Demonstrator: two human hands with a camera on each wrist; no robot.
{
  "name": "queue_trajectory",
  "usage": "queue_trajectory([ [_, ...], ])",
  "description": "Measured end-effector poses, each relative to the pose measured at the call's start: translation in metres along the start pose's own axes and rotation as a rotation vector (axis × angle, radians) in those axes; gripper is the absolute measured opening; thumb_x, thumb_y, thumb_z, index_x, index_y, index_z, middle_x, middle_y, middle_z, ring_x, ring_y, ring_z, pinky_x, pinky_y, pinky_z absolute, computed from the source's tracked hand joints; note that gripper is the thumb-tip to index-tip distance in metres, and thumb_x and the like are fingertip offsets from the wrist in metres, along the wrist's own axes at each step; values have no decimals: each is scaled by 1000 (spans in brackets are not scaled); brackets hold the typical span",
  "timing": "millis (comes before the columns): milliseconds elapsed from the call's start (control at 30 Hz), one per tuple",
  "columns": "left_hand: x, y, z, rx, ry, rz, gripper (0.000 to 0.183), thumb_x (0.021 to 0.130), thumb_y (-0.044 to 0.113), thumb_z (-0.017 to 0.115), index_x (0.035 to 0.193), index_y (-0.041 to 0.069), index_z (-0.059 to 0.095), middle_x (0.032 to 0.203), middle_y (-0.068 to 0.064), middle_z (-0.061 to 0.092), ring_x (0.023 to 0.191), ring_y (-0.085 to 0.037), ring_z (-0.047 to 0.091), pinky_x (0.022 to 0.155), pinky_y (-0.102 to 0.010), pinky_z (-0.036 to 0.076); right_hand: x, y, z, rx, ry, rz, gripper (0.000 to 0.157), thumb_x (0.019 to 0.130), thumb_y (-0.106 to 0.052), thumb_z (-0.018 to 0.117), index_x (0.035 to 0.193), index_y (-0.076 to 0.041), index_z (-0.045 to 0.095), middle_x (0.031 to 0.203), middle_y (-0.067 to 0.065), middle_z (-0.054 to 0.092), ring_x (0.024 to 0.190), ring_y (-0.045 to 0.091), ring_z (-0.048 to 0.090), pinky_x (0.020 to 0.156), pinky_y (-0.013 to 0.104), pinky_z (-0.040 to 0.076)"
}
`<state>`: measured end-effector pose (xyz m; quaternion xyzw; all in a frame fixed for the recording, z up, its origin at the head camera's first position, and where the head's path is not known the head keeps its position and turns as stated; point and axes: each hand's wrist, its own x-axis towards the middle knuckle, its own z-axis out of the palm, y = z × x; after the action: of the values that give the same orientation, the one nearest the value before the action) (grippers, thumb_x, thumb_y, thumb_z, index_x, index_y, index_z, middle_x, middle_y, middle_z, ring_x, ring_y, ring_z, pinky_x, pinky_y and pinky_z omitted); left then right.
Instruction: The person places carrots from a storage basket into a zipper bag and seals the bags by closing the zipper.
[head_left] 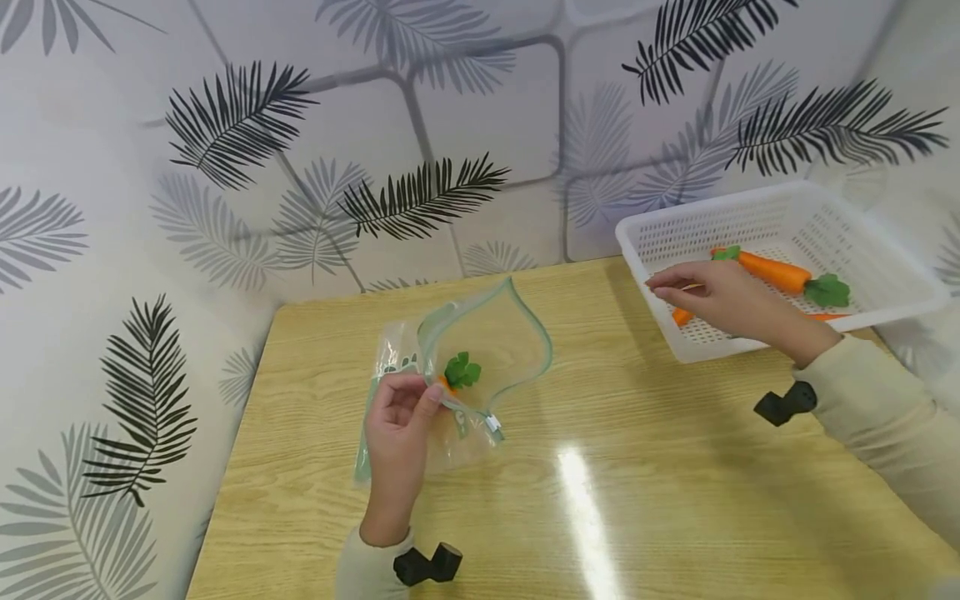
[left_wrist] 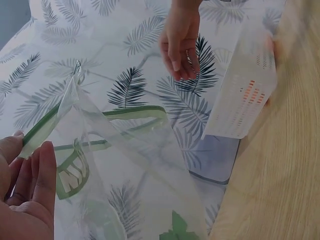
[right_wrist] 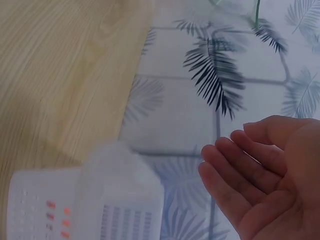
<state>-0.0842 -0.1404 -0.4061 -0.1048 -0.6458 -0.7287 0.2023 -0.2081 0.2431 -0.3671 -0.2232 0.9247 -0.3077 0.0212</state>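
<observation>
My left hand [head_left: 397, 433] pinches the green rim of a clear zip bag [left_wrist: 135, 165] between thumb and fingers. The bag's mouth gapes wide, and a white slider [head_left: 492, 423] sits at its near corner. Inside the bag are the green leaves of a toy carrot [head_left: 462, 369], with a bit of orange below them; the rest is hidden behind my hand. Over the left side of a white basket hovers my right hand [head_left: 723, 300], holding nothing, its fingers loosely bent. Orange carrots [head_left: 776, 272] with green tops lie in the basket, partly covered by that hand in the head view.
The white perforated basket [head_left: 911, 312] stands at the table's back right, near the patterned wall covering [head_left: 480, 125]. Flat clear packaging with a green edge [head_left: 363, 458] lies on the wooden table [head_left: 300, 517] around my left hand. Black trackers [head_left: 427, 564] are strapped to both wrists.
</observation>
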Motion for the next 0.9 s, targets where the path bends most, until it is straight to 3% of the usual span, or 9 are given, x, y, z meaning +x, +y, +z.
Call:
queue_trajectory([
  [200, 2, 4, -1, -11, 11, 20, 19, 80, -7, 59, 95, -10, 49, 84, -12, 55, 72, -18, 57, 64, -28, 54, -4, 41, -21, -92, -41, 91, 42, 90, -40, 47, 118, -10, 56, 113, 10, 57, 95, 27, 56, 79, 45, 46],
  [400, 3, 6, 0, -24, 12, 9, 18, 81, -7, 58, 96, -9, 49, 85, -13, 55, 73, -19, 58, 65, -30, 54, -9, 80, -31, -173, -56, 134, 44, 90, -37, 48, 114, 0, 56, 106, 19, 58, 93, 35, 55, 77, 50, 46],
  [700, 0, 0, 1, -41, -7, 32, 18, 80, -9, 57, 96, -11, 48, 84, -12, 54, 71, -17, 57, 64, -28, 54, -20, 132, -38, -226, -234, 204, 49, 84, -29, 60, 116, 7, 51, 110, 26, 54, 98, 39, 52, 80, 52, 44],
  [900, -2, -2, 3, -43, -3, -11, 20, 81, -6, 59, 96, -10, 48, 84, -11, 53, 71, -17, 57, 64, -30, 54, -28, 145, -41, -206, -319, 246, 47, 85, -26, 59, 118, 6, 50, 114, 26, 52, 100, 42, 49, 77, 53, 44],
])
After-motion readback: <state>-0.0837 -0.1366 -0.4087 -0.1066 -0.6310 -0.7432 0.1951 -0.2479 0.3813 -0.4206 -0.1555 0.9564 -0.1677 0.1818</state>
